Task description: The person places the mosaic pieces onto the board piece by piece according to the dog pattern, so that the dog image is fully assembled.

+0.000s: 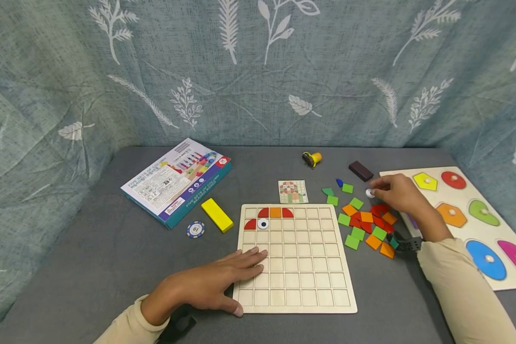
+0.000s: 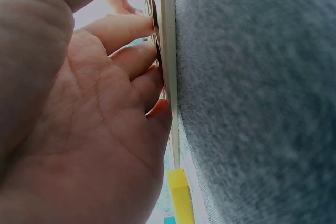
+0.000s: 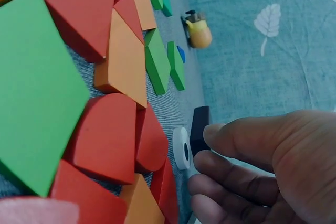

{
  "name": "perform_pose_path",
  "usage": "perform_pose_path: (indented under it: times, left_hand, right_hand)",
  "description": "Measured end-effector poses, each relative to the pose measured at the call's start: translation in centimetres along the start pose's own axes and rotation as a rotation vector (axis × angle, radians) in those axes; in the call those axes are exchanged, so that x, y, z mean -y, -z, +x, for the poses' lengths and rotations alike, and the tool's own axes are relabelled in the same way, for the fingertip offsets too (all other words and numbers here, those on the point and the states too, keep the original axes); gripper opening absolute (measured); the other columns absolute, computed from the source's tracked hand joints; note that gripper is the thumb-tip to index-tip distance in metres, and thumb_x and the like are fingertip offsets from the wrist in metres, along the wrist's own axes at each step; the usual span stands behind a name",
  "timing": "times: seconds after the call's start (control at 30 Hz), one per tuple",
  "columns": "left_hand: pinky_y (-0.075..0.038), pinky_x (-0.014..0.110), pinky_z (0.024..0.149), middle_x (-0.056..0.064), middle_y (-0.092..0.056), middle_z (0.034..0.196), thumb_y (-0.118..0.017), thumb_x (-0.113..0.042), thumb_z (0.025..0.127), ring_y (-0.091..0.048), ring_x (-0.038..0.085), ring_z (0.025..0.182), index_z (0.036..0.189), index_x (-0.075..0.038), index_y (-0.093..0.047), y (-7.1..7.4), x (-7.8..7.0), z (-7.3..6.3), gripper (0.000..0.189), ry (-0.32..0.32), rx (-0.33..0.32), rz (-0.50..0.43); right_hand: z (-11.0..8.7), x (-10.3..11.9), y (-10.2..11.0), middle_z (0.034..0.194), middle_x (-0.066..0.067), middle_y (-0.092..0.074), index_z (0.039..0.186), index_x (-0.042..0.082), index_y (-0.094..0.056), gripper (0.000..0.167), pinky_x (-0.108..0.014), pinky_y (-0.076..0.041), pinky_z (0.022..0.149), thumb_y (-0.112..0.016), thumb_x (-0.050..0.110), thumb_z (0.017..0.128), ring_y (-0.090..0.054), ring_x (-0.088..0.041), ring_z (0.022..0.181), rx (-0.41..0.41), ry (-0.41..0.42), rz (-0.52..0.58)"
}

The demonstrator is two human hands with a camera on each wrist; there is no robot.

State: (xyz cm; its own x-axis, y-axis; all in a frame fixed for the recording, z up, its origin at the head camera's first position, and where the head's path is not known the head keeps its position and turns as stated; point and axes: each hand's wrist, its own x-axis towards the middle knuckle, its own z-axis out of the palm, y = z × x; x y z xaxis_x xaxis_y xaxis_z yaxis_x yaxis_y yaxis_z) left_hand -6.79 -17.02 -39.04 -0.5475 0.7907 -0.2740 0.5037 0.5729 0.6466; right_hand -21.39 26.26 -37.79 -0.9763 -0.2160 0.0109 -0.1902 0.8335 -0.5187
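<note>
My left hand [image 1: 217, 282] lies on the left edge of a wooden grid board [image 1: 292, 306], fingers spread over its squares and thumb at the lower corner. On the board's upper left sit red quarter-round tiles [image 1: 250, 224], an orange square tile [image 1: 275, 212] and a white eye disc [image 1: 263, 223]. Beyond the loose tiles, my right hand [image 1: 397, 192] reaches down beside another eye disc [image 1: 369, 193]. Seen from the right wrist, the loosely bent thumb and fingers [image 3: 226, 135] are close to this disc [image 3: 181, 148], with a narrow gap between.
Loose green, orange and red tiles [image 1: 367, 217] lie right of the board. A picture card [image 1: 293, 191], dark block [image 1: 360, 171] and small yellow-orange object [image 1: 313, 159] are behind. A shape puzzle [image 1: 451, 191] stands right; a yellow block [image 1: 217, 215], chip [image 1: 195, 230] and box [image 1: 176, 181] left.
</note>
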Motion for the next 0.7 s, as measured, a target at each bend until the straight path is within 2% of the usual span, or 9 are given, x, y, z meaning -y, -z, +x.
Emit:
perform_pose_path:
  times: [0.47,0.57,0.7]
  left_hand:
    - [-0.009,0.041,0.118,-0.006,-0.009,0.162,-0.079,-0.026,0.082,-0.001,0.014,0.147,0.151,-0.010,-0.035,0.2,-0.3,0.0,0.083,0.010,0.008,0.002]
    - [-0.009,0.041,0.118,-0.006,-0.008,0.162,-0.078,-0.026,0.083,-0.001,0.014,0.147,0.151,-0.010,-0.034,0.3,-0.3,0.0,0.083,0.008,0.010,-0.003]
    - [-0.008,0.041,0.118,-0.005,-0.008,0.162,-0.078,-0.025,0.083,-0.001,0.016,0.147,0.151,-0.008,-0.034,0.3,-0.3,0.0,0.083,-0.002,0.009,-0.013]
  right_hand:
    - [-0.4,-0.1,0.0,0.100,-0.021,-0.066,0.109,-0.007,-0.068,0.024,-0.046,-0.052,0.079,-0.063,0.009,0.092,-0.058,-0.030,0.085,0.063,-0.040,-0.008]
    - [-0.8,0.0,0.1,0.099,-0.019,-0.067,0.108,-0.006,-0.069,0.023,-0.044,-0.052,0.077,-0.065,0.010,0.092,-0.058,-0.028,0.083,0.074,-0.018,-0.003]
    - [-1.3,0.4,0.0,0.094,-0.014,-0.069,0.107,-0.005,-0.070,0.021,-0.036,-0.052,0.068,-0.066,0.008,0.092,-0.059,-0.023,0.077,0.104,0.031,0.027]
